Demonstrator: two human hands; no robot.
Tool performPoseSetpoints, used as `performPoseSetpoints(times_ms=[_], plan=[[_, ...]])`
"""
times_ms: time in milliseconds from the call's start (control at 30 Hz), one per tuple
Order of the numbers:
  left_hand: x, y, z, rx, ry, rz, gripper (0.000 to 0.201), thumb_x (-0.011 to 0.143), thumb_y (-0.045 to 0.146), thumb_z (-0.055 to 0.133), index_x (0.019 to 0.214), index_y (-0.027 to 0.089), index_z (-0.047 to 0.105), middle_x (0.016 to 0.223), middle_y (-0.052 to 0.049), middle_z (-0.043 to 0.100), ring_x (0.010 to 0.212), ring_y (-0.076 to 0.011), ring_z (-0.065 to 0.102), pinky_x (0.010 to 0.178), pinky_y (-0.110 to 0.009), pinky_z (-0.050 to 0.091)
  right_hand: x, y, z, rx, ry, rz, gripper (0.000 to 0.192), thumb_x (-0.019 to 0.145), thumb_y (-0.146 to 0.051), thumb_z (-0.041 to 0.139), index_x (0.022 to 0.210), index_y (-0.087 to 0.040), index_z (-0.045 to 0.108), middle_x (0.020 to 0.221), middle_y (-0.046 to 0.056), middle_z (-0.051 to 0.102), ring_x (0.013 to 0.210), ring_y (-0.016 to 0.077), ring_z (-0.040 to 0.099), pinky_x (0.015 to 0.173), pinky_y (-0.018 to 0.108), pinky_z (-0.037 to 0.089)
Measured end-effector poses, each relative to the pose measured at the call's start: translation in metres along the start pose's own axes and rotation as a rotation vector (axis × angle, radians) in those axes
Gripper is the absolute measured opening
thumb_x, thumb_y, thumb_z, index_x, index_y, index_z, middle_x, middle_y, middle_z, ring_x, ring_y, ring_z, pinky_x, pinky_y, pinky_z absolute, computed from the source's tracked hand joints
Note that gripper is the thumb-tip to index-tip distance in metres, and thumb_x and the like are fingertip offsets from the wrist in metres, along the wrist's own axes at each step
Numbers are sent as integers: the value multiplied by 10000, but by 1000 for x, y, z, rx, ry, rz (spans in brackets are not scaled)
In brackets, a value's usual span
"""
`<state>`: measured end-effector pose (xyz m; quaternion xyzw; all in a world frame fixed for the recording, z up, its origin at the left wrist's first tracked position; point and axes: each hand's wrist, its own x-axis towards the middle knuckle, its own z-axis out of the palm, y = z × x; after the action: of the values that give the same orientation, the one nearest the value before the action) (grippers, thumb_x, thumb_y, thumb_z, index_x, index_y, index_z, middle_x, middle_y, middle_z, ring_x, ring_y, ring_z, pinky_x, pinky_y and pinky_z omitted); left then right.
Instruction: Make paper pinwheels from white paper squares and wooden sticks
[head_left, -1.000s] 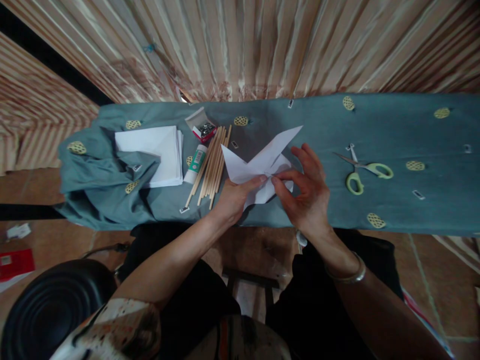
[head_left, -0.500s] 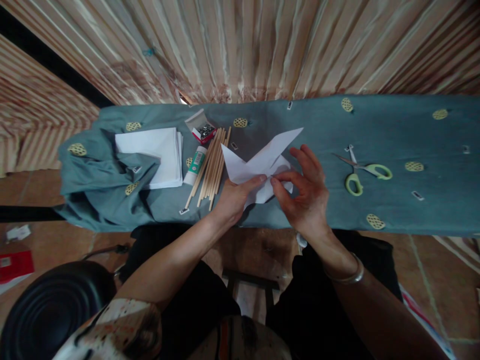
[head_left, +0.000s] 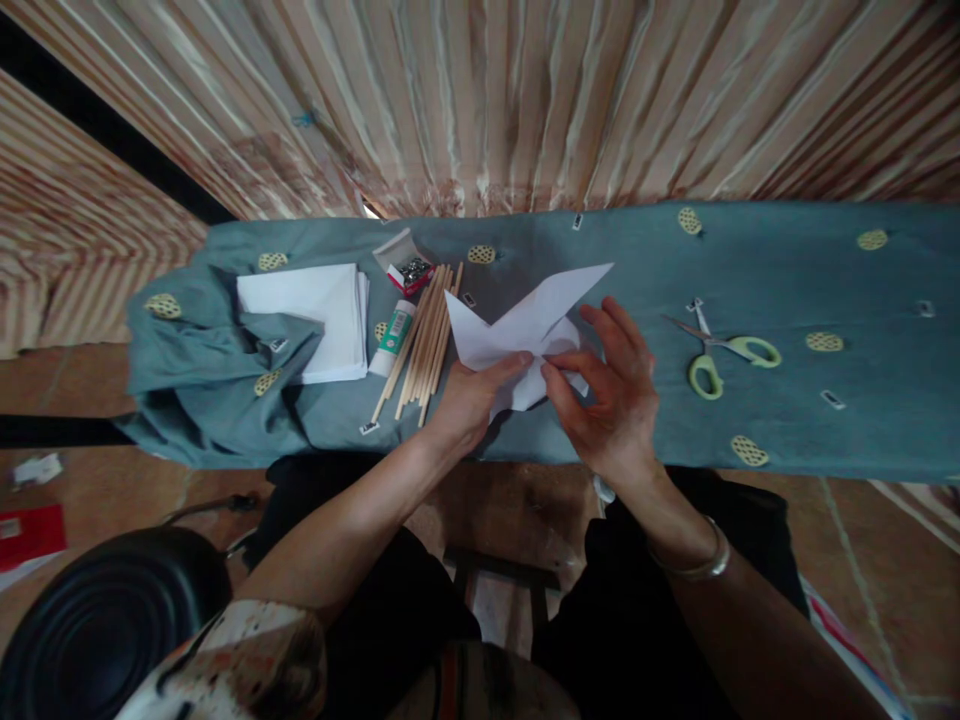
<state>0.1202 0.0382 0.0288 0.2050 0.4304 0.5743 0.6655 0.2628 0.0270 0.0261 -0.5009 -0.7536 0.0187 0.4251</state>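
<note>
A white sheet of paper folded into pointed pinwheel-like flaps [head_left: 525,325] lies near the middle of the table's near edge, its crisp points fanning toward the far side. The left hand [head_left: 469,400] pinches the paper's lower centre, thumb on top and fingers tucked beneath, closed on the sheet. The right hand [head_left: 615,395] meets it from the other side: thumb and forefinger nip the paper at the same centre fold, while the other fingers spread loosely open above it. A thin metal bangle [head_left: 694,565] circles the right wrist.

Just left of the folded paper lies a bundle of slim, pale wooden sticks [head_left: 424,340], lying slantwise and touching one another. Beside them rests a small white glue tube with a green label [head_left: 392,338], and beyond that a small open red and white box of dark metal pins [head_left: 409,268]. A neat stack of square white paper sheets [head_left: 315,318] sits toward the left end. Well apart on the right lie pale green-handled scissors with steel blades [head_left: 716,350], blades parted.

The table is covered with a soft, matte grey-blue cloth dotted with yellow woven-look ovals [head_left: 825,400], rumpled into folds at the left end. Behind it hangs a glossy, pleated curtain striped in cream and rust [head_left: 525,100]. The floor below is reddish-brown tile [head_left: 90,480], and a round black ridged stool seat [head_left: 105,620] stands at the near left.
</note>
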Motion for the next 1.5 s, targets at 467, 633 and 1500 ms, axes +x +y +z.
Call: performPoseSetpoints(times_ms=[467, 633, 1500], plan=[[-5, 26, -16, -88, 142, 4, 513, 560, 91, 851, 1050, 132, 704, 1071, -95, 772, 1114, -258, 693, 1026, -389, 513, -1, 32, -28, 78, -15, 173, 172, 920, -317, 591, 921, -231, 740, 1304, 79, 668, 1329, 298, 542, 1127, 583, 409], [-6, 61, -27, -102, 189, 27, 363, 666, 111, 792, 1022, 110, 719, 953, -88, 786, 1007, -262, 735, 924, -365, 585, -8, 44, -24, 26, -32, 186, 250, 921, -388, 572, 903, -209, 747, 1256, 122, 694, 1280, 307, 583, 1101, 551, 440], [-1, 153, -99, -289, 411, 359, 349, 774, 53, 726, 1100, 177, 699, 961, -28, 789, 967, -178, 746, 907, -268, 592, 132, -44, 132, -77, -600, -5, 278, 879, -110, 500, 1009, -163, 740, 1403, 158, 582, 1318, 262, 555, 1100, 413, 434]])
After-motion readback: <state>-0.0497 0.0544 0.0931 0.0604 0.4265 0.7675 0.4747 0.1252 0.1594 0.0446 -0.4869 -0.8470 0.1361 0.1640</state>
